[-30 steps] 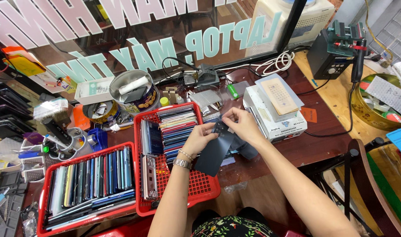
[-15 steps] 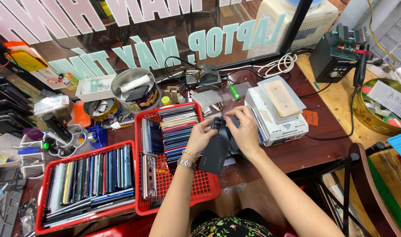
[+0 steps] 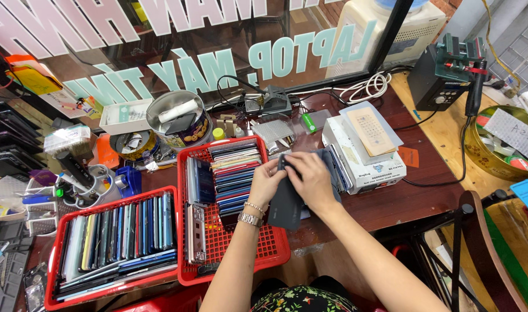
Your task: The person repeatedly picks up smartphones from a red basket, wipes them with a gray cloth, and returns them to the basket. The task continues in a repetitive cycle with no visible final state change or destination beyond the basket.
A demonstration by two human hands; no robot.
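Observation:
Both my hands hold a dark flat phone-shaped slab (image 3: 285, 206) above the desk's front edge. My left hand (image 3: 266, 182), with a bracelet and a watch at the wrist, grips its left side. My right hand (image 3: 311, 180) lies over its top right part. A red plastic basket (image 3: 264, 250) right beside my left hand holds a stack of phones (image 3: 234, 174) and several more standing on edge. A second red basket (image 3: 110, 283) at the lower left is packed with phones standing in a row.
A white box-shaped machine (image 3: 368, 167) with a tan plate on top stands right of my hands. Round tins (image 3: 179, 122), tool cups, cables and a small black device (image 3: 274, 102) crowd the back of the desk. A black unit (image 3: 435, 81) and a bowl (image 3: 489, 156) sit at the right.
My hands and the dark slab have shifted slightly left toward the middle basket, and my right hand now covers more of the slab's top.

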